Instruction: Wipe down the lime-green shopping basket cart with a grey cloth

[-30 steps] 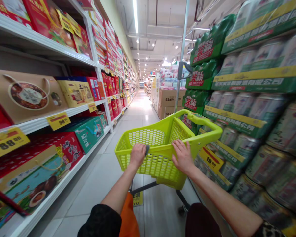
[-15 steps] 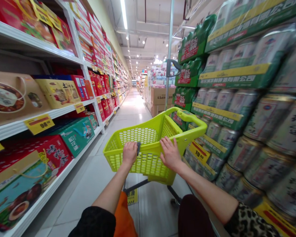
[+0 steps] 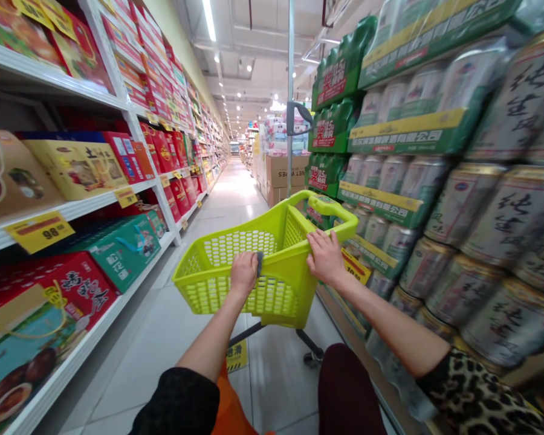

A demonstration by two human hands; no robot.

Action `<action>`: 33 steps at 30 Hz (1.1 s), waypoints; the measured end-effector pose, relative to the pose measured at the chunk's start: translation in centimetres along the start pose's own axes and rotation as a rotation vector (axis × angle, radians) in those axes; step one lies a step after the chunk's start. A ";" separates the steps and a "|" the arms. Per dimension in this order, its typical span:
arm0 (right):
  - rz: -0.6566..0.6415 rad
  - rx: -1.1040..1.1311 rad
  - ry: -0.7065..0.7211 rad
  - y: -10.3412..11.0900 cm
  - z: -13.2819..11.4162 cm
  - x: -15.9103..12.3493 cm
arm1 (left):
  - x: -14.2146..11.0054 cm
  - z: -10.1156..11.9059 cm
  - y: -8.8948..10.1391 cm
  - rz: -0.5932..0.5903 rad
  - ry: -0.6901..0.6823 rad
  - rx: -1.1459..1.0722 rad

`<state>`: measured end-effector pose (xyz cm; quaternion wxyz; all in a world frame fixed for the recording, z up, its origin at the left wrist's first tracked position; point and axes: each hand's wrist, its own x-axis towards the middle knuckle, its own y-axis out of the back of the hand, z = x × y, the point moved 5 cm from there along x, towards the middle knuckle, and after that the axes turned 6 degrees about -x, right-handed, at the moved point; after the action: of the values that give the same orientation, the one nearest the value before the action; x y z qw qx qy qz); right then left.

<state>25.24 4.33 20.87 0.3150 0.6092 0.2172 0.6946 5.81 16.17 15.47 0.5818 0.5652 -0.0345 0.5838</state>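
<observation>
1. Lime-green plastic shopping-trolley basket (image 3: pixel 283 257): perforated walls, stands on a dark metal trolley frame (image 3: pixel 249 333) with a caster (image 3: pixel 312 359), and sits at 12 o'clock from the person, in the aisle on white floor tiles (image 3: pixel 131 344). Appears to hold no goods.
2. Left hand (image 3: pixel 243 273): closed around the basket's near rim, at 11 o'clock from the person, beside a small grey tab (image 3: pixel 259 264); the tab's function is unclear.
3. Right hand (image 3: pixel 326 258): fingers spread and hooked over the rim at 1 o'clock, just below the basket's green handle (image 3: pixel 330 207).
4. Clothing: black left sleeve (image 3: pixel 179 402); leopard-print right sleeve (image 3: pixel 478 399); dark maroon fabric (image 3: pixel 347 393) at 6 o'clock; orange fabric (image 3: pixel 229 408) at 6 o'clock.
5. Yellow floor sign (image 3: pixel 237 356): at 6 o'clock, partly behind the trolley frame.
6. White shelving (image 3: pixel 102 103): at 9 to 11 o'clock, stocked with red, gold and green gift boxes (image 3: pixel 124 254); a yellow "98" price tag (image 3: pixel 40 232) hangs on one shelf edge.
7. Stacked beverage cans (image 3: pixel 462 202): at 2 to 3 o'clock, in shrink-wrapped trays, beside green multipacks (image 3: pixel 333 127).
8. Cardboard cartons (image 3: pixel 288 172): at 12 o'clock, beyond the basket.
</observation>
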 end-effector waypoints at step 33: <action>0.135 -0.075 -0.132 0.2 2.8 -1.2 | 1.6 8.0 -3.1 -0.044 -0.177 0.019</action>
<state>28.00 3.13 20.57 0.3036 0.6545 0.1281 0.6804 13.50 12.63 17.54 0.5839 0.6205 -0.0678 0.5190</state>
